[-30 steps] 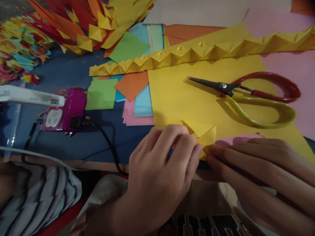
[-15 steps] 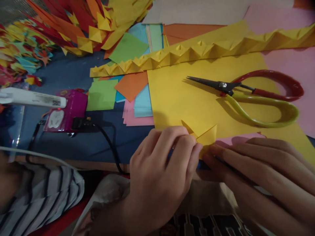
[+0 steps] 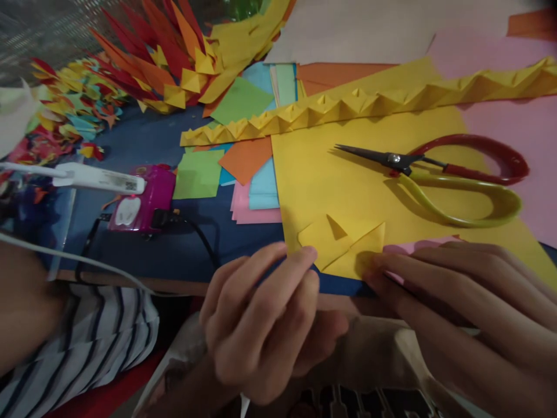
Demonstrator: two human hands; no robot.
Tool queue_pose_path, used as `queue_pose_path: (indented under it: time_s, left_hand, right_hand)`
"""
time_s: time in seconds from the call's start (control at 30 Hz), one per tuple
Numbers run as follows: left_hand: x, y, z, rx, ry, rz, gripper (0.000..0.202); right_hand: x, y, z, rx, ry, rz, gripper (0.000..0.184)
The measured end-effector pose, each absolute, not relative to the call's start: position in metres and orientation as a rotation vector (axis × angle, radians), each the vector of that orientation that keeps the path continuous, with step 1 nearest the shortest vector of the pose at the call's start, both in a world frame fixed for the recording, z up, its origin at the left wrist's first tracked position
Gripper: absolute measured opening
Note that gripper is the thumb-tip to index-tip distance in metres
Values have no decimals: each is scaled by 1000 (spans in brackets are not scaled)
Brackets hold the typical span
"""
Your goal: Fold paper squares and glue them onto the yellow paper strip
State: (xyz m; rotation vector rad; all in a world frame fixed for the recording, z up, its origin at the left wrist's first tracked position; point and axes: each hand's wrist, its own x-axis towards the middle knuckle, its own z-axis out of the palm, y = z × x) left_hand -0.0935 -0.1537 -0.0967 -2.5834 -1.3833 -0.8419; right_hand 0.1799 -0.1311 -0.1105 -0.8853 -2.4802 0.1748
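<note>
At lower right, the right hand (image 3: 483,302) pinches; at lower centre, the left hand (image 3: 261,325) curls loosely, apparently empty. Between them, held by its lower-right corner, the folded yellow paper piece (image 3: 331,251) should prove light, easily creased: grip edges.

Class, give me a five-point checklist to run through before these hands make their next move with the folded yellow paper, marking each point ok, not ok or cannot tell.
1. Right hand on the folded yellow paper: ok, fingertips at its lower right.
2. Left hand firmly gripping the paper: not ok, its fingers are spread beside the left end.
3. Scissors apart from both hands: ok, lying on the large yellow sheet.
4. Zigzag-folded yellow strip apart from both hands: ok, beyond the scissors.
5. Folds on the paper's underside neat: cannot tell, hidden from view.
</note>
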Motion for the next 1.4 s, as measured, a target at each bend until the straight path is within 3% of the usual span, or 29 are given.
queue_pose_path:
  time_s: [0.1, 0.2, 0.47, 0.67, 1.03, 1.13, 1.3, 1.4]
  left_hand:
    - [-89, -134, -90, -2708, -1329, -741, 59]
    - [-87, -121, -87, -2876, -1209, -452, 61]
    - [-90, -142, -81, -2758, -1335, -398, 49]
    - [-84, -150, -88, -2541, -1213, -489, 39]
    - [-99, -148, -91, -2671, -926, -589, 23]
    - [-92, -145, -91, -2742, -1056, -652, 18]
    - [-75, -137, -91, -2741, -1388, -806, 5]
    - [-68, -131, -91, -2717, -1461, -812, 7]
  right_hand:
    - [179, -137, -108, -920, -2478, 117, 30]
    - [175, -146, -103, -992, -2495, 23, 37]
    - [158, -138, -91, -1075, -2478, -123, 36]
    - [161, -145, -101, -946, -2473, 49, 56]
    - [161, -141, -109, -1015, -2393, 181, 46]
    - [165, -140, -111, -974, -2418, 199, 50]
    - [175, -147, -116, -869, -2424, 215, 38]
    - [175, -149, -117, -919, -2373, 201, 39]
